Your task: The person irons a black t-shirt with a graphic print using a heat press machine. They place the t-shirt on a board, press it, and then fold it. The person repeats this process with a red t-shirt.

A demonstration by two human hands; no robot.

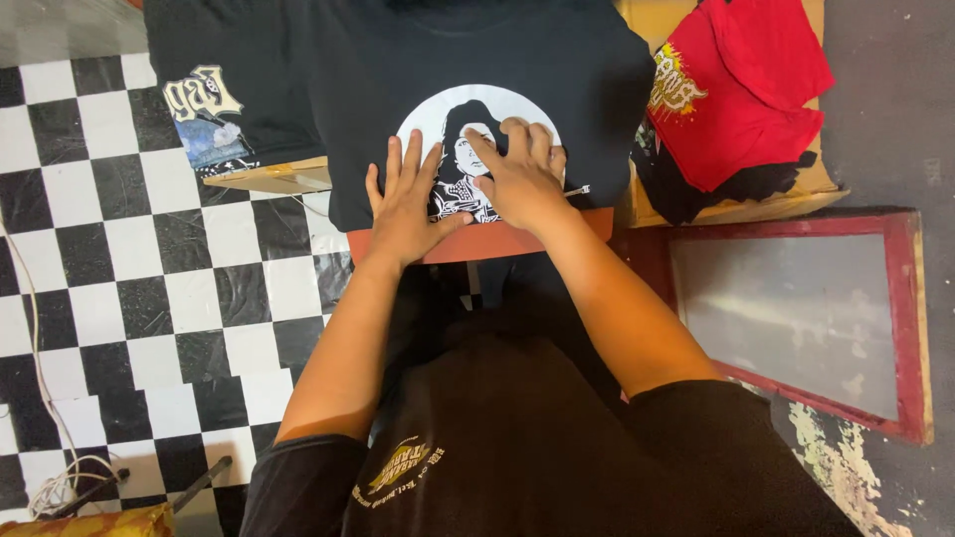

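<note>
1. Head view: I see a black T-shirt (398, 60) spread over an orange board (497, 242), its white round print (477, 149) under both palms.
2. My left hand (403, 204) lies flat, fingers splayed, gripping nothing; my right hand (517, 174) presses, fingers slightly curled, also empty.
3. I judge the cloth soft, light and limp; best pinched at the hem or shoulders.
</note>
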